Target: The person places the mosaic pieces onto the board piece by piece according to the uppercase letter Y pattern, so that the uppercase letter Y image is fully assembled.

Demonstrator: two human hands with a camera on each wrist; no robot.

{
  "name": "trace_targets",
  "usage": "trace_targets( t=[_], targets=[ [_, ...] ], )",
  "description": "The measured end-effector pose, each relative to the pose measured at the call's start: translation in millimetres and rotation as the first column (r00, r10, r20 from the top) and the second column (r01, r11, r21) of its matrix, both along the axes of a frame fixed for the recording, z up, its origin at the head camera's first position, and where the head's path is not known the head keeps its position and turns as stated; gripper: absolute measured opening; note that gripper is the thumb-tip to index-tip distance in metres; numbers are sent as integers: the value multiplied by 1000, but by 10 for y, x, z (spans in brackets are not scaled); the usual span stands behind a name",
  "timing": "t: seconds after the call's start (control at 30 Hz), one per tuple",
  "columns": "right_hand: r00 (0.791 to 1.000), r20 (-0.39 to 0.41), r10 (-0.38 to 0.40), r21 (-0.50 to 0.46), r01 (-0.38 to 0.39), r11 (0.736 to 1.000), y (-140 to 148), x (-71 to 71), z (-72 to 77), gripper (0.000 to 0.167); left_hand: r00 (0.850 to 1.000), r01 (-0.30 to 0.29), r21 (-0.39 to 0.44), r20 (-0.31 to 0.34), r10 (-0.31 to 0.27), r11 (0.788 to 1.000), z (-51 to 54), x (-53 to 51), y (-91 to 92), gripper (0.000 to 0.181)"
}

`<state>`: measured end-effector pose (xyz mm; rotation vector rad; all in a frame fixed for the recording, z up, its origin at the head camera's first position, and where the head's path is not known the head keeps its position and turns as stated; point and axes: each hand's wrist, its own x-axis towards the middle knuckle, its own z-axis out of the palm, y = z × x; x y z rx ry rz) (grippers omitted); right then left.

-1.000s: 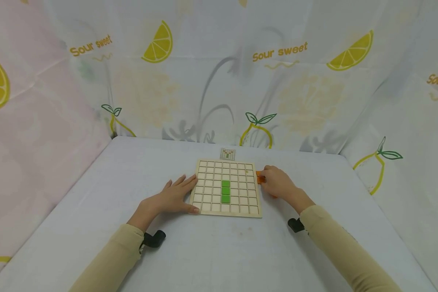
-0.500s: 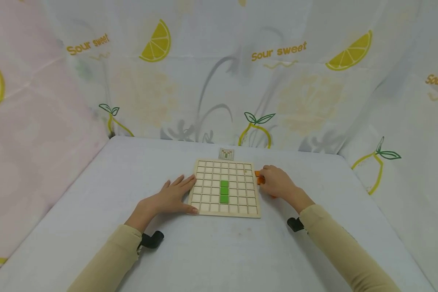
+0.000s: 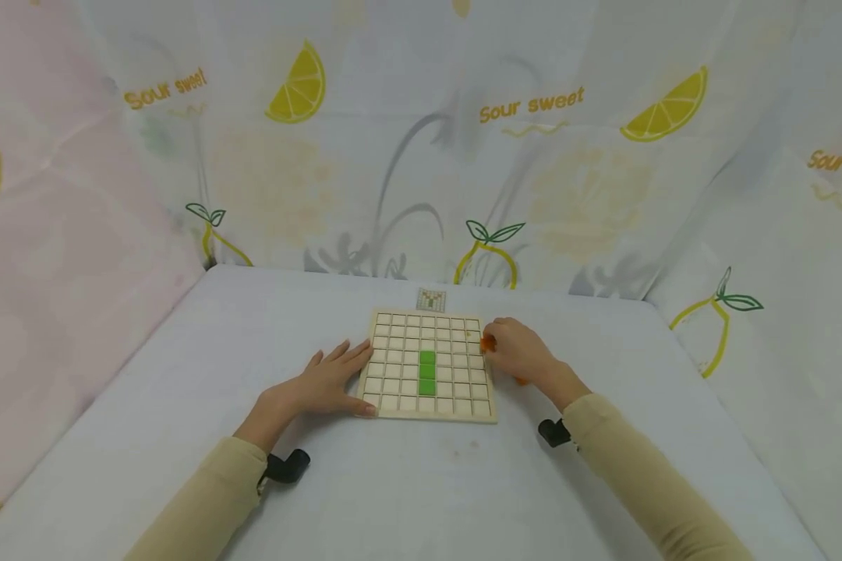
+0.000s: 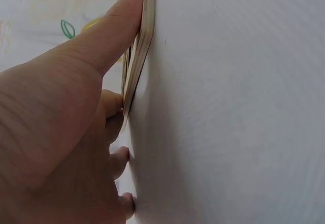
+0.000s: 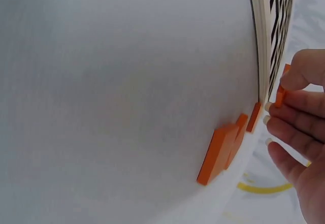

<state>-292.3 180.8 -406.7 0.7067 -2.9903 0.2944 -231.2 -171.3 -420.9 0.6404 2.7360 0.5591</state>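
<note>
White table (image 3: 407, 499) before lemon-printed backdrop (image 3: 386, 93). Pinched in right hand (image 3: 525, 351) at right edge of grid board (image 3: 391, 386): orange tile (image 3: 488, 344), presumably light, stiff, best gripped by its sides; against left edge, left hand (image 3: 326, 386), fingers spread wide. In board's cells: three green tiles (image 3: 427, 372); outside right edge, loose orange tiles (image 5: 216, 155).

Orng tile (image 5: 280, 97) — beige gridded brd (image 3: 444, 373)

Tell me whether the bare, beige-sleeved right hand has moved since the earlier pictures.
Yes: in the head view, the right hand has shifted slightly left, nearer the square, pale wooden grid board.
</note>
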Motion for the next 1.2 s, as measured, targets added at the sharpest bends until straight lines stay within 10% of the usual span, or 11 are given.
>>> trace_targets(
  t=[1.2],
  targets=[
    [994, -49, 100, -40, -102, 994, -682, -142, -47, 13, 1000, 4, 3, 0, -4, 1000, -1, 16, -8, 110]
  ],
)
